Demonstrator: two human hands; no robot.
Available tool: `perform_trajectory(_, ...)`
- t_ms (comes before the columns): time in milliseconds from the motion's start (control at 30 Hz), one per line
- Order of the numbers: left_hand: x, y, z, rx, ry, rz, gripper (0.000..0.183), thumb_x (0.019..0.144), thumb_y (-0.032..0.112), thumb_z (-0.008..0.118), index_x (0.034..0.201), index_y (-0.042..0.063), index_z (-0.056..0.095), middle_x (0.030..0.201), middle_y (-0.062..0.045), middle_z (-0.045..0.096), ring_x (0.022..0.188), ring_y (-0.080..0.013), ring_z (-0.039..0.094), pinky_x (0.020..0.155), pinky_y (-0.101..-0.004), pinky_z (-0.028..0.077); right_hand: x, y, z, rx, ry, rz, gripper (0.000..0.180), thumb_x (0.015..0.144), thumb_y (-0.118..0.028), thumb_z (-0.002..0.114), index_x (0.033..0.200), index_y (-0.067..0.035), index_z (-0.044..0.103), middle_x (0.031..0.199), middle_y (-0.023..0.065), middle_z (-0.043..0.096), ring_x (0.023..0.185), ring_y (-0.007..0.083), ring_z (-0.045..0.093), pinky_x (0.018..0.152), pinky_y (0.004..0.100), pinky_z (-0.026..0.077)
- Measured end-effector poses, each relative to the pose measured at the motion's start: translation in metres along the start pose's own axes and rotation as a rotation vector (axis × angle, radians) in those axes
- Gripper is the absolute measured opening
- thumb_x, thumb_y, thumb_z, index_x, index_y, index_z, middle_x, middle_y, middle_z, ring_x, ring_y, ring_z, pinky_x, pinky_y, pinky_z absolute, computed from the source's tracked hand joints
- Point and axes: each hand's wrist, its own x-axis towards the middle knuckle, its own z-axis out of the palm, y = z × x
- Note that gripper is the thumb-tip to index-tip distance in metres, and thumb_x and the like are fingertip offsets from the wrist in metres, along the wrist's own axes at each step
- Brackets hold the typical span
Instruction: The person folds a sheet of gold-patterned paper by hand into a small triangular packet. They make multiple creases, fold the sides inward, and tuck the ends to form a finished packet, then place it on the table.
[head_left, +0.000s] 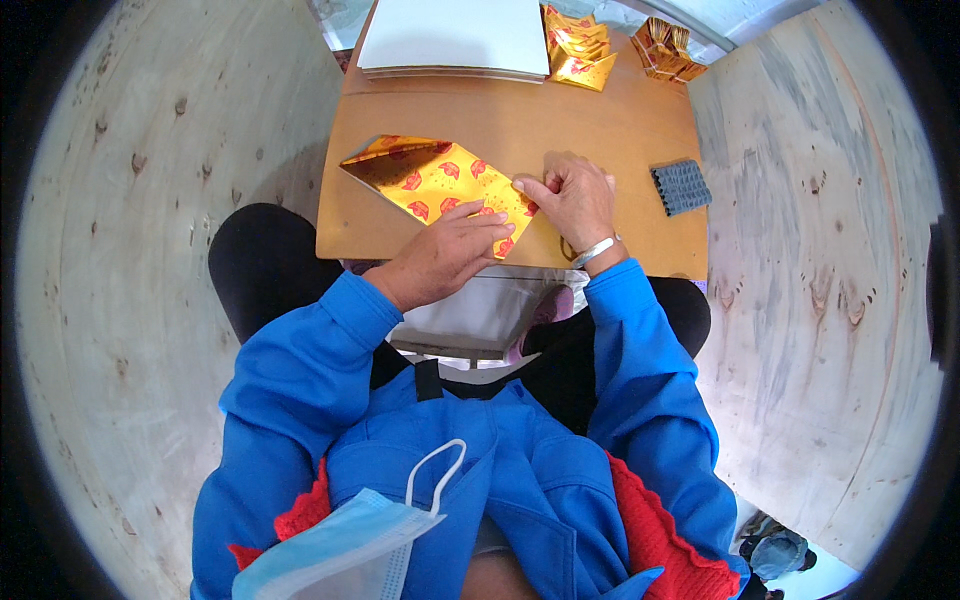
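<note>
A sheet of shiny gold paper with red printed motifs lies partly folded on the brown tabletop. Its left end stands up as an open, hollow fold; its right end is flat and comes to a blunt edge. My left hand rests palm down on the lower right part of the paper, fingers stretched over it. At the paper's upper right edge, my right hand has its thumb on the fold, the other fingers curled. A silver bracelet circles my right wrist.
White sheets or boards are stacked at the back. Beside them sit several nested gold folded papers and a banded bundle of folded paper. A grey textured pad lies at right. Wooden panels flank the table; a face mask hangs before my chest.
</note>
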Motion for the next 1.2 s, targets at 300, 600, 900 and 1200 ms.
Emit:
perform_trajectory(300,0.001,0.003,-0.003,-0.029,-0.028,-0.038,0.051,0.089,0.009,0.073,0.138,0.010,0.060,0.137,-0.015,0.063,0.131,-0.0378,0.056,0.116,-0.0491,0.041,0.012,0.023,-0.027,0.210,-0.189,-0.222,0.032,0.078,-0.018,0.085,0.069,-0.006,0.056,0.066,0.0096,0.054,0.057,0.0252,0.053,0.053,0.0383,0.041)
perform_trajectory(600,0.003,0.005,-0.005,-0.030,-0.045,-0.064,0.053,0.088,0.010,0.073,0.139,0.010,0.059,0.138,-0.016,0.062,0.131,-0.0409,0.055,0.116,-0.0495,0.041,0.014,0.028,-0.032,0.210,-0.272,-0.201,0.031,0.076,-0.021,0.084,0.072,-0.008,0.056,0.071,0.0115,0.059,0.068,0.0351,0.059,0.058,0.0447,0.045)
perform_trajectory(900,0.005,0.005,-0.005,-0.012,-0.051,-0.068,0.050,0.090,0.009,0.071,0.138,0.008,0.059,0.136,-0.017,0.064,0.129,-0.0366,0.058,0.117,-0.0502,0.040,0.015,0.029,-0.032,0.179,-0.288,-0.193,0.028,0.078,-0.022,0.082,0.073,-0.008,0.059,0.073,0.0120,0.062,0.071,0.0359,0.061,0.059,0.0460,0.046)
perform_trajectory(1200,0.023,0.008,-0.027,-0.248,0.116,-0.413,0.009,0.098,0.008,0.066,0.104,0.001,0.063,0.089,-0.012,0.068,0.083,-0.0207,0.067,0.084,-0.0339,0.053,0.016,0.030,-0.031,0.160,-0.291,-0.179,0.029,0.077,-0.022,0.082,0.073,-0.008,0.057,0.074,0.0124,0.061,0.073,0.0364,0.061,0.060,0.0472,0.045)
